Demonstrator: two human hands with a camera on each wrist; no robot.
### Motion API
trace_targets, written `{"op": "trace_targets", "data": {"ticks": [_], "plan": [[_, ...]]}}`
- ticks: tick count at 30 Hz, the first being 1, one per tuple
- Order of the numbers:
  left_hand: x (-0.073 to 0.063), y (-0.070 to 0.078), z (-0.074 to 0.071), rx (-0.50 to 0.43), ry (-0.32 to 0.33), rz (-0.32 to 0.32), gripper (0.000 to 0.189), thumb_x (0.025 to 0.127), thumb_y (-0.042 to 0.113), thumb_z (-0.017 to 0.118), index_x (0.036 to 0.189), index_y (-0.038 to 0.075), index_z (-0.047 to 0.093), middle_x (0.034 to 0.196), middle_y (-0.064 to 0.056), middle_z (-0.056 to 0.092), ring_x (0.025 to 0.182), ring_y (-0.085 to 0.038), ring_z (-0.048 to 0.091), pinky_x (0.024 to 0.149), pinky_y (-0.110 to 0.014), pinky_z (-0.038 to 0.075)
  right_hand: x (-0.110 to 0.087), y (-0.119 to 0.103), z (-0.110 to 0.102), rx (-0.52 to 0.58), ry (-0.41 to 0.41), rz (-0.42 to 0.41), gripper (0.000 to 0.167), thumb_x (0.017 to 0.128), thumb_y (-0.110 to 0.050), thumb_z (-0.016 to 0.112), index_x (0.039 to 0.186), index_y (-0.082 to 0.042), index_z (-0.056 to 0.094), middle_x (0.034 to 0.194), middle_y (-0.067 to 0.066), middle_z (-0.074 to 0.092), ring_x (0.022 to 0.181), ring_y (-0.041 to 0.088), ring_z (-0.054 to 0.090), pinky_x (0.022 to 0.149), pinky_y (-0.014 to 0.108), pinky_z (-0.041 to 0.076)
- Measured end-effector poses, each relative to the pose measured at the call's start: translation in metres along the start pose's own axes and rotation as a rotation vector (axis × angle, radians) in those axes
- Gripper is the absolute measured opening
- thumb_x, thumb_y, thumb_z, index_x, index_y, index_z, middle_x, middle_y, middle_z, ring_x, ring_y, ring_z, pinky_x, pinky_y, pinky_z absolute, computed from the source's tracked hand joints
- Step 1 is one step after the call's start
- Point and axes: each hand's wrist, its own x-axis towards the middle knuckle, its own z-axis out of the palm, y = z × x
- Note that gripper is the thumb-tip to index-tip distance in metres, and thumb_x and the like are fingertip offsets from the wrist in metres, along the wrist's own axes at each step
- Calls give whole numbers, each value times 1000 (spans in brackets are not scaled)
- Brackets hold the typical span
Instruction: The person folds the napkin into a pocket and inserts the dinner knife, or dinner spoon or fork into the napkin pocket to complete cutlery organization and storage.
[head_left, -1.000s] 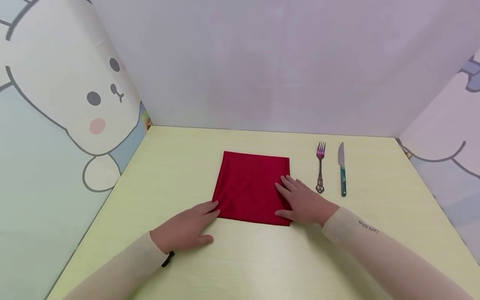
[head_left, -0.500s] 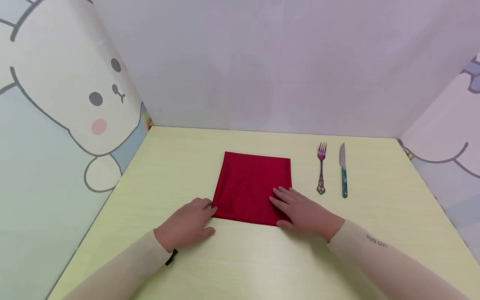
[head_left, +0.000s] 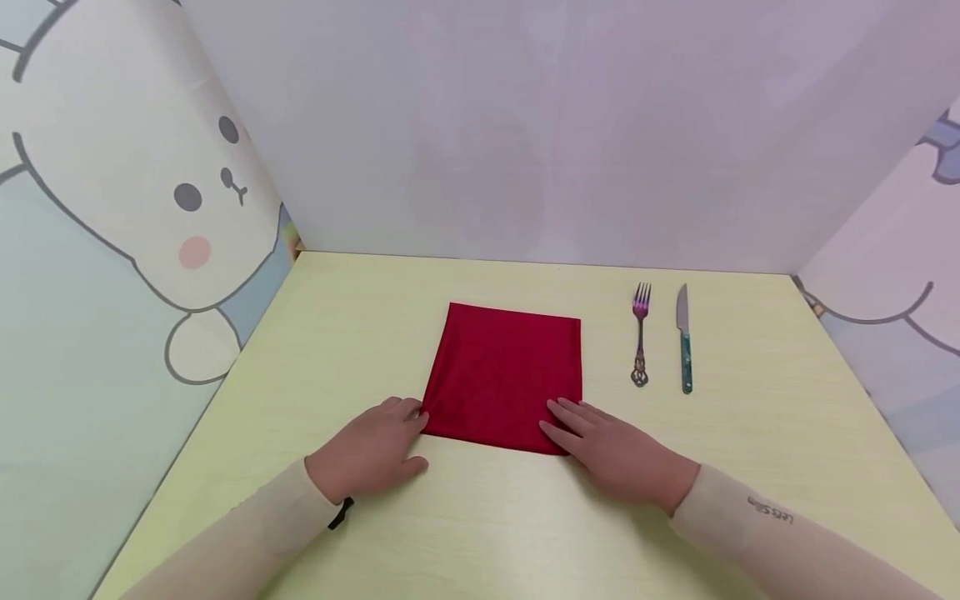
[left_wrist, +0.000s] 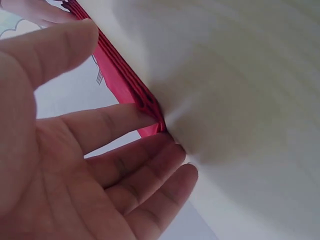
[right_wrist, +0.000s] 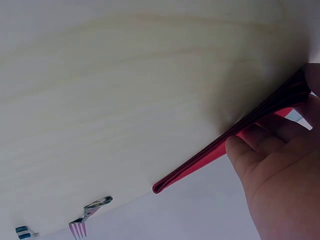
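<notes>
A red cloth napkin (head_left: pixel 502 375), folded into a square, lies flat on the pale table. In the left wrist view its stacked layers (left_wrist: pixel 122 67) show along one edge. My left hand (head_left: pixel 369 450) touches the near left corner with relaxed fingertips, the index finger on the red fabric and the thumb held apart. Over the near right corner rests my right hand (head_left: pixel 618 454), fingers fairly straight on top. Seen from the right wrist, those fingers (right_wrist: pixel 242 155) lie against the napkin's side, and the thumb is mostly cut off by the frame.
Right of the napkin lie a fork (head_left: pixel 640 333) with an ornate handle and a knife (head_left: pixel 684 337) with a green handle, side by side. A plain wall (head_left: pixel 525 133) stands behind the table (head_left: pixel 337 333); cartoon-printed panels (head_left: pixel 97 292) flank it.
My right hand has slid toward me along the napkin's right side to its near corner. The left hand has shifted slightly at the near left corner. Fork and knife stay put.
</notes>
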Motion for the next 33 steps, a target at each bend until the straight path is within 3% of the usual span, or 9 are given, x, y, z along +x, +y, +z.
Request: {"op": "trace_targets", "data": {"ticks": [8, 15, 18, 24, 28, 33], "plan": [[7, -1, -11, 52, 0, 36, 32, 91, 33, 75, 103, 3, 74, 111, -9, 64, 101, -27, 61, 90, -38, 53, -1, -1, 1, 14, 7, 5, 54, 102, -19, 62, 154, -12, 50, 161, 16, 39, 148, 38, 36, 113, 48, 41], [24, -6, -20, 138, 14, 98, 27, 92, 32, 76, 87, 5, 77, 115, -13, 69, 118, -30, 62, 100, -40, 52, 0, 0, 3, 12, 0, 18, 55, 103, -22, 62, 155, -14, 49, 162, 14, 38, 149, 37, 34, 114, 46, 41], [35, -11, -19, 170, 17, 130, 24, 93, 30, 75, 87, 6, 78, 113, -11, 72, 126, -30, 59, 107, -39, 47, 1, -1, 2, 18, -3, 22, 55, 102, -23, 62, 155, -14, 49, 162, 14, 38, 149, 37, 34, 114, 47, 41], [47, -16, -17, 76, -63, 136, 16, 93, 23, 77, 88, 8, 73, 129, -14, 67, 140, -33, 48, 112, -39, 43, 2, 0, 2, 27, -9, 18, 57, 102, -23, 64, 155, -14, 49, 162, 14, 38, 149, 37, 34, 113, 47, 41], [48, -17, -13, 11, -95, 104, 20, 92, 20, 76, 78, 13, 64, 139, -16, 62, 145, -33, 42, 109, -36, 46, 2, 3, 3, 22, 0, 11, 55, 102, -21, 62, 155, -15, 49, 162, 13, 38, 150, 36, 34, 114, 46, 40], [45, -16, -12, -46, -118, 69, 22, 94, 21, 75, 77, 15, 62, 148, -17, 55, 147, -31, 40, 103, -34, 50, 1, 7, 3, 20, 20, -2, 54, 102, -21, 63, 154, -15, 50, 162, 13, 40, 149, 35, 35, 114, 46, 41]]}}
